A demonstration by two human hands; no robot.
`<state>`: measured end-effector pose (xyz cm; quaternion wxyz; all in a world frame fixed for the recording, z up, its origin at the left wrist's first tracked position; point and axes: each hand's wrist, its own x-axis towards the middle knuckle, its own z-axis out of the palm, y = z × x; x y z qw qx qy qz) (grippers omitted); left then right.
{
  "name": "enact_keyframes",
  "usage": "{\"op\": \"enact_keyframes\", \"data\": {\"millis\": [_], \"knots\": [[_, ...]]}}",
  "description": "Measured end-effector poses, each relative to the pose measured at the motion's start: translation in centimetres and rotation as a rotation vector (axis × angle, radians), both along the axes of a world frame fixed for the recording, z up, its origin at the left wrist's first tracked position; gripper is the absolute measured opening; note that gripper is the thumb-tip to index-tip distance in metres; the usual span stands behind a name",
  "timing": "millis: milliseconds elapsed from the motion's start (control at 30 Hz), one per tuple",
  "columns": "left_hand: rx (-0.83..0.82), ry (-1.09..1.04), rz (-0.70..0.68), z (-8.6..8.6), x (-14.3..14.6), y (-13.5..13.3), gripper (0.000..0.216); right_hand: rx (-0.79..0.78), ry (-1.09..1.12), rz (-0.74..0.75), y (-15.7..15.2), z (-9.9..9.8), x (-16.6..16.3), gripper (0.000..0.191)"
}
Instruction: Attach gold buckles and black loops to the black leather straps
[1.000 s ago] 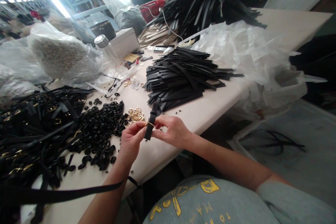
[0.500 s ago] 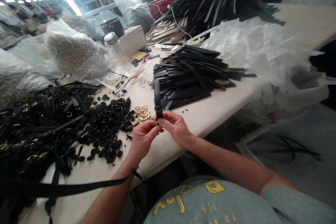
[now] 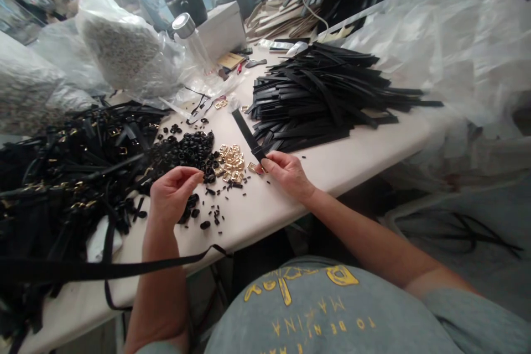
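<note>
A short black strap points up and away from my right hand, whose thumb and fingers are closed on its near end. A black loop sits round the strap just past the fingertips, and a gold buckle shows at the held end. My left hand is over the pile of small black loops, thumb and fingertips pressed together. Whatever is between them, if anything, is too small to make out. Loose gold buckles lie between the two hands, with tiny black bits scattered nearer me.
A stack of black straps lies beyond my right hand. Buckled straps are heaped at the left, one long strap crossing over my left forearm. Filled plastic bags, a glass bottle and a white box stand behind.
My left hand has let go of the strap's near end and moved left to the black loops. My right hand keeps the strap, now tilted to the left. The view has dipped lower.
</note>
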<state>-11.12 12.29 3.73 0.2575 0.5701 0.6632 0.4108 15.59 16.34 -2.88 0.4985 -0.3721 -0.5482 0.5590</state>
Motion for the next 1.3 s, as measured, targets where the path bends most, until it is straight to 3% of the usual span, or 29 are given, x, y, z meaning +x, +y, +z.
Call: {"op": "enact_keyframes", "data": {"millis": [133, 333, 467, 567, 700, 833, 933, 1033, 1200, 1300], "knots": [[-0.086, 0.338, -0.118, -0.7, -0.6, -2.1, 0.022, 0.011, -0.011, 0.019, -0.3, 0.1, 0.0, 0.044], [-0.107, 0.662, -0.207, -1.4, -0.3, -2.0, 0.018, -0.035, 0.007, 0.102, -0.3, 0.0, -0.3, 0.044], [-0.035, 0.709, -0.071, -0.3, -1.2, -3.5, 0.022, -0.018, -0.017, 0.092, -0.4, -0.1, -0.2, 0.040], [-0.125, 0.643, -0.058, 0.2, -2.0, -5.9, 0.025, -0.004, -0.043, 0.103, -0.5, 0.0, -0.2, 0.038], [-0.288, 0.534, -0.168, -0.5, -1.6, -8.4, 0.027, 0.016, -0.061, 0.124, -0.6, 0.2, -0.3, 0.037], [-0.274, 0.548, -0.135, -1.7, -0.7, -8.8, 0.021, 0.016, -0.041, 0.123, -0.6, 0.2, -0.2, 0.039], [-0.222, 0.387, -0.102, -2.0, -0.1, -7.6, 0.020, 0.003, -0.048, 0.117, -0.6, 0.1, -0.2, 0.040], [-0.215, 0.015, -0.075, -1.8, 1.6, -5.0, 0.023, -0.016, -0.047, 0.124, -0.6, 0.1, -0.2, 0.039], [-0.163, -0.531, -0.123, -1.1, 7.0, 0.8, 0.028, -0.048, 0.012, 0.095, -0.7, 0.1, -0.1, 0.039], [-0.190, -0.739, -0.180, -1.6, 10.1, 3.1, 0.031, -0.055, 0.040, 0.023, -0.7, 0.0, 0.3, 0.036]]}}
